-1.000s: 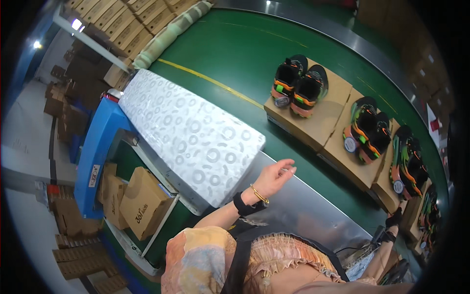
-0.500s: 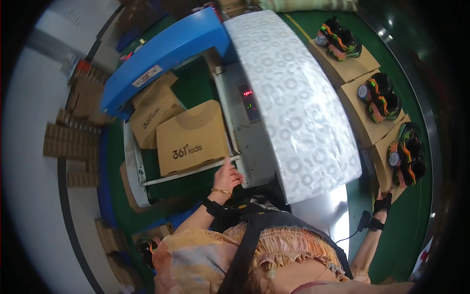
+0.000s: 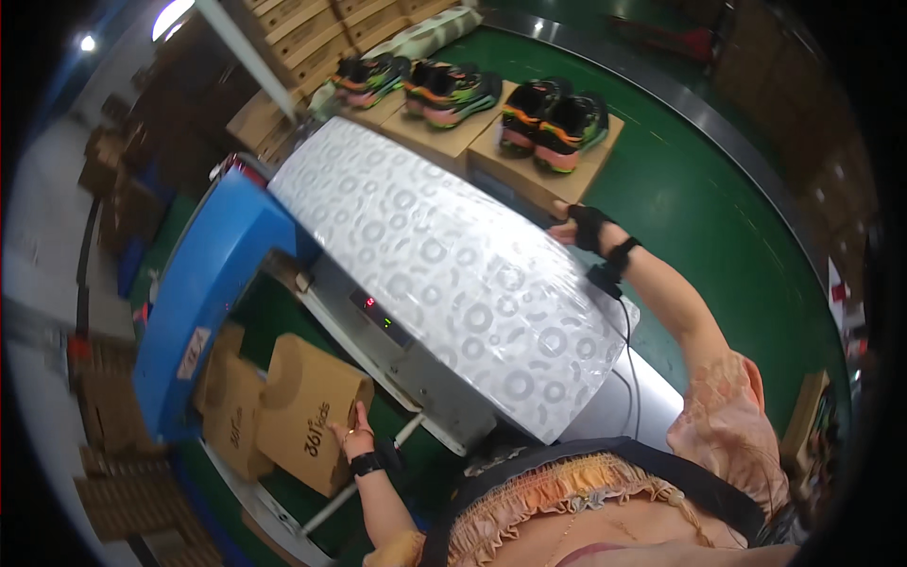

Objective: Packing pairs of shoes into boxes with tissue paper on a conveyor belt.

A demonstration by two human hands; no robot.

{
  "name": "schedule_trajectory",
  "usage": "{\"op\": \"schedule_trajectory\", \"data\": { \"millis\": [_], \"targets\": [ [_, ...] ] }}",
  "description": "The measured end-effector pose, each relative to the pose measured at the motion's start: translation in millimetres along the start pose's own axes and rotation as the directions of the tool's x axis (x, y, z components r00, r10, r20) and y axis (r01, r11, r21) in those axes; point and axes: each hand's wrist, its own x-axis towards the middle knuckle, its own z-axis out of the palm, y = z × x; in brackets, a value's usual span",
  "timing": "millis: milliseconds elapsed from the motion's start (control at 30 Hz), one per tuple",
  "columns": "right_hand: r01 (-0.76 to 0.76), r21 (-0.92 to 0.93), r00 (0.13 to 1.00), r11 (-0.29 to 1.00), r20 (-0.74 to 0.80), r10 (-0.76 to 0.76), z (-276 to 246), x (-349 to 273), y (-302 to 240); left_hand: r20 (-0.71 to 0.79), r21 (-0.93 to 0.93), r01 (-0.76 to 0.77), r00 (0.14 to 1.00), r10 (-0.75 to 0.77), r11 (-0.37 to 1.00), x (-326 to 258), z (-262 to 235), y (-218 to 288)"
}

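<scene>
Beside the brown shoe box [image 3: 293,397] inside the blue and white machine frame [image 3: 213,274] is my left hand [image 3: 355,438]. Its fingers are spread along the box's near right edge, with nothing closed inside them. My right hand [image 3: 588,229], in a black fingerless wrap, reaches past the patterned silver-grey cover [image 3: 444,255]. Its thumb and fingers stand apart at the near corner of a brown box [image 3: 529,180]; whether they touch it is unclear. On that box sits a pair of black, orange and green sneakers [image 3: 553,123].
Two more sneaker pairs [image 3: 453,93] stand on boxes in a row farther left. Another shoe box [image 3: 231,416] leans beside the first in the frame. A small lit display [image 3: 378,317] is on the machine. Stacked cartons [image 3: 312,33] rise behind; a cable [image 3: 628,378] hangs from my right wrist.
The view has turned to the right. My left hand has moved from the frame's bar onto the shoe box's side. My right hand remains beside the nearest sneaker box.
</scene>
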Motion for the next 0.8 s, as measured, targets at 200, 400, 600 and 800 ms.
{"op": "schedule_trajectory", "data": {
  "millis": [200, 400, 600, 800],
  "targets": [
    [-0.121, 0.103, 0.954, 0.987, -0.262, 0.144, -4.0, 55.2, -27.9, -0.071, -0.04, 0.123, 0.99, -0.125, 0.992, 25.2, 57.2, 7.2],
    [0.207, 0.257, 0.912, 0.944, -0.4, -0.091, 22.7, 40.1, -27.7, -0.103, 0.32, 0.478, 0.876, -0.471, 0.818, 15.5, 63.0, 16.3],
    [0.171, -0.002, 0.676, 0.985, -0.728, -0.119, -115.6, -71.3, -51.4, 0.216, 0.768, 0.058, 0.914, -0.343, 0.637, -74.2, 137.5, -33.8],
    [0.211, -0.185, 0.57, 0.96, -0.774, -0.275, -207.1, -253.5, 11.6, 0.46, 0.851, -0.244, 0.772, -0.438, 0.465, -150.4, 165.5, -67.8]
  ]
}}
